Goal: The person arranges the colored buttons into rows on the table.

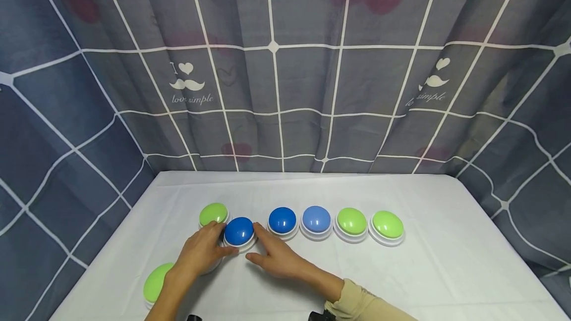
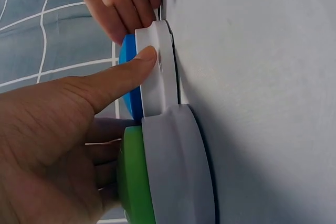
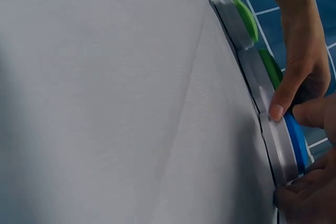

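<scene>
Both hands are at a dome push button with a blue top and white base [image 1: 239, 232], standing on the white table. My left hand [image 1: 200, 249] grips it from the left; in the left wrist view its thumb [image 2: 126, 77] presses the base's near side. My right hand [image 1: 278, 256] touches the right side with its fingertips, its thumb apart in front. Behind the left hand stands a green button [image 1: 213, 214]. Another white base, mostly covered by the left hand, sits against the blue button; its green top [image 2: 136, 174] shows in the left wrist view.
To the right, a row holds a dark blue button [image 1: 282, 220], a lighter blue button [image 1: 316, 219] and two green buttons [image 1: 352, 221]. Another green button [image 1: 157, 282] stands front left, partly behind the left forearm. A grey checked curtain [image 1: 308, 78] surrounds the white table [image 1: 446, 271].
</scene>
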Demonstrator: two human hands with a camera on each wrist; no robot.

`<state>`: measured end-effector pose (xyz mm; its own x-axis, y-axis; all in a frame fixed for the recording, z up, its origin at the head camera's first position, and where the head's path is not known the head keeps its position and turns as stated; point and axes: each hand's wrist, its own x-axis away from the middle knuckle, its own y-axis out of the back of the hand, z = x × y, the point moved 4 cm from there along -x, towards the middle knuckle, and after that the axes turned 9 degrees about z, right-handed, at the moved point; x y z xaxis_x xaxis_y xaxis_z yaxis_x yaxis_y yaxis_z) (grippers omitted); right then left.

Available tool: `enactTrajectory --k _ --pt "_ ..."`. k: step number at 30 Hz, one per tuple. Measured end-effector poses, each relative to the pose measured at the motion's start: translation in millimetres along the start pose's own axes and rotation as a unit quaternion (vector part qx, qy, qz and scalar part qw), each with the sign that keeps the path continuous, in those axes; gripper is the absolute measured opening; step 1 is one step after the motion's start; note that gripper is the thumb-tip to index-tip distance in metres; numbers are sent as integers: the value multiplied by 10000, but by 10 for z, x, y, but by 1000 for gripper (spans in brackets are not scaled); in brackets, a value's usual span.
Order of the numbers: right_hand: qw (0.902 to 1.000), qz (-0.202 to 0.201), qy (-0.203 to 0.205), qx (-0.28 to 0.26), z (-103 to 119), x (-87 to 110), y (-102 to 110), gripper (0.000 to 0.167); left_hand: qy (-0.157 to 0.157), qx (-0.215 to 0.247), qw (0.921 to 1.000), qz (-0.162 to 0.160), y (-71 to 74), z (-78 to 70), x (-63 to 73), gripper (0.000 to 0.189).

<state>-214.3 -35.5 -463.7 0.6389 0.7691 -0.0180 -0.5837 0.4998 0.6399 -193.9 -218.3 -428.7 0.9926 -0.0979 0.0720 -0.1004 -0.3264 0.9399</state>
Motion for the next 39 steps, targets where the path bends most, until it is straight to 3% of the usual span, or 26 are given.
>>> enactTrajectory --k 9,18,24,28,32,39 --pt "9995 -234 -164 -136 -54 -69 40 61 -112 -15 9999 6 16 -31 -85 66" --pt "9982 -578 -113 -67 -42 -21 -2 60 -67 456 9989 -38 6 19 -18 72" --pt "9965 -826 81 -26 27 65 16 63 -174 737 9970 -179 86 -19 57 72" --pt "9929 -1175 176 20 48 172 119 57 -404 956 9942 -268 119 -107 72 69" --pt "9878 -1533 283 -57 33 305 246 51 -850 1251 9881 -281 115 -244 71 62" --pt "9837 -1757 273 -262 -5 586 393 51 -1237 1352 9825 -326 81 -513 104 58"
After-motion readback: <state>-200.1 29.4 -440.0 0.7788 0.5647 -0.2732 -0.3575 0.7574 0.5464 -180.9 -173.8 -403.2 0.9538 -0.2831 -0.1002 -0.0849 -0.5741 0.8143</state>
